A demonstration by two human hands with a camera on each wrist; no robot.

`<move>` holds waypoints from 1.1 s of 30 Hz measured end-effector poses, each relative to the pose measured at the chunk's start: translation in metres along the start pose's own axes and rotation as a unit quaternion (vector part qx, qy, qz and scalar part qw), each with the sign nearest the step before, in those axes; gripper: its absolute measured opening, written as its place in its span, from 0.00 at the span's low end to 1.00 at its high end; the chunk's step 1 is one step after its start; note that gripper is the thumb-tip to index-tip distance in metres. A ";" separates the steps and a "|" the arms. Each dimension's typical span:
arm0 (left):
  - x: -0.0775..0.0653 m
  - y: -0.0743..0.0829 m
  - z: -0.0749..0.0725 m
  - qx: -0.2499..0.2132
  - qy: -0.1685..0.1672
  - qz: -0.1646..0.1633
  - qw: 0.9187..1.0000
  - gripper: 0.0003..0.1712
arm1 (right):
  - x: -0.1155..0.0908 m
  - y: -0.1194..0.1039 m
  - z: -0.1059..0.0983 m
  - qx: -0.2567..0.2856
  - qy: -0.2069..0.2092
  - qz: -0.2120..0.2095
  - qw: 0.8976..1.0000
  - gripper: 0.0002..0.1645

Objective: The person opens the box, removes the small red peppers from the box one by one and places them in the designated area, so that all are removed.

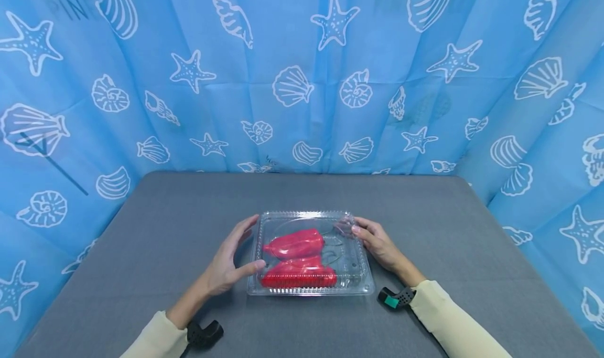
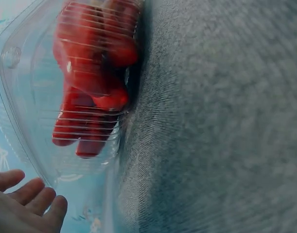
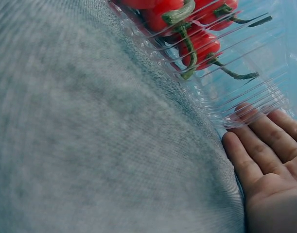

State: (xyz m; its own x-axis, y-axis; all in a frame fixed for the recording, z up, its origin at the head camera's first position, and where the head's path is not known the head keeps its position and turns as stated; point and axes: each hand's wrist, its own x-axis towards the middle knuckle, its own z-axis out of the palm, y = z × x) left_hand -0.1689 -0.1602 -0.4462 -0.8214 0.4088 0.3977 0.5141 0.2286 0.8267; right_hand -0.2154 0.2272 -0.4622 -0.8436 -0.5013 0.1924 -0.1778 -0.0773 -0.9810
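Note:
A clear plastic clamshell box [image 1: 355, 274] lies on the table with its lid over several long red peppers [image 1: 297, 244]. Green stems [image 3: 189, 51] point toward the box's right side, and the pepper tips [image 2: 90, 145] toward its left. My left hand [image 1: 224, 266] is spread along the left side, thumb by the near left part and fingers by the far left corner. At the far right corner, my right hand [image 1: 379, 242] pinches the rim, thumb on top; its fingertips [image 3: 243, 110] show partly through the plastic.
Grey cloth covers the table [image 1: 189, 206]. A blue curtain [image 1: 311, 117] with white shells and starfish hangs behind it and along both sides. Each wrist wears a black camera mount [image 1: 396, 297].

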 end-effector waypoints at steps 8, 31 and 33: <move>-0.003 0.004 0.002 0.053 -0.043 -0.034 0.997 0.68 | 0.000 0.000 0.001 0.002 -0.002 -0.004 1.000 0.33; -0.005 0.008 -0.001 0.081 -0.134 -0.053 0.986 0.88 | 0.002 -0.001 0.004 0.007 0.014 -0.006 1.000 0.32; -0.005 0.008 -0.001 0.094 -0.132 -0.047 0.986 0.88 | 0.002 -0.001 0.004 0.008 0.017 -0.002 1.000 0.32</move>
State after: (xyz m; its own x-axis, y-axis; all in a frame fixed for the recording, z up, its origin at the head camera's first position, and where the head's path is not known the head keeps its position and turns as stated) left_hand -0.1612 -0.1612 -0.4412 -0.7875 0.5876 0.1860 0.4960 0.4251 0.7571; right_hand -0.2155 0.2229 -0.4612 -0.8600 -0.4712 0.1957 -0.1720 -0.0934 -0.9807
